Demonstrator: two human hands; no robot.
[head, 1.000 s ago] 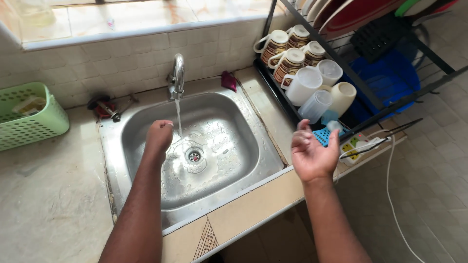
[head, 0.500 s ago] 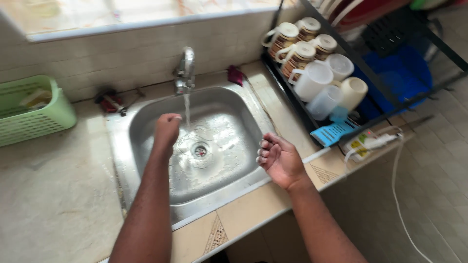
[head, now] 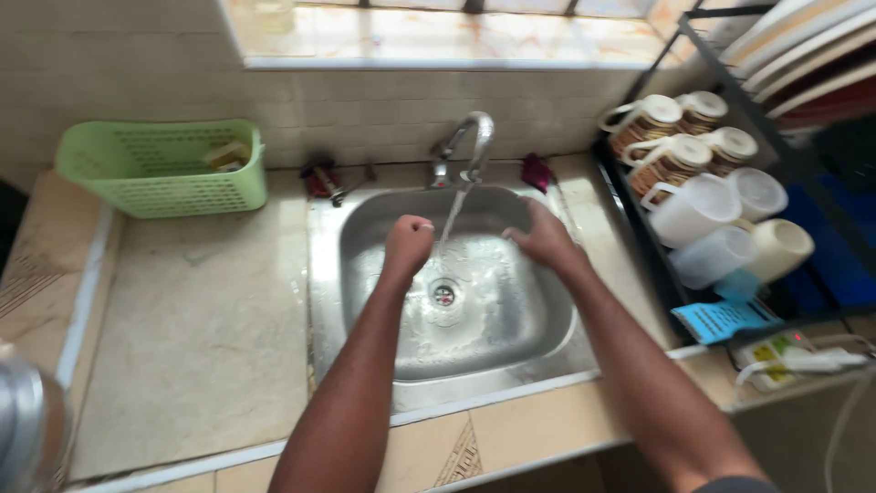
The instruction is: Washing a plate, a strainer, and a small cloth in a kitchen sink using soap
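Both my hands are over a steel sink (head: 511,329) set in a tiled counter. Water runs from the curved tap (head: 470,141) down toward the drain (head: 443,294). My left hand (head: 407,243) is curled into a loose fist just left of the stream and holds nothing that I can see. To the right of the stream is my right hand (head: 543,239), fingers pointing toward the water and empty.
A green plastic basket (head: 164,169) stands at the back left of the counter. A dish rack (head: 730,228) with mugs and plastic cups fills the right side. A power strip with a cable (head: 785,356) lies near the front right. A steel vessel (head: 27,429) shows at the left edge.
My right hand has come in from the counter's front edge over the sink to the water stream. The left hand stays by the stream. The view has tilted up slightly.
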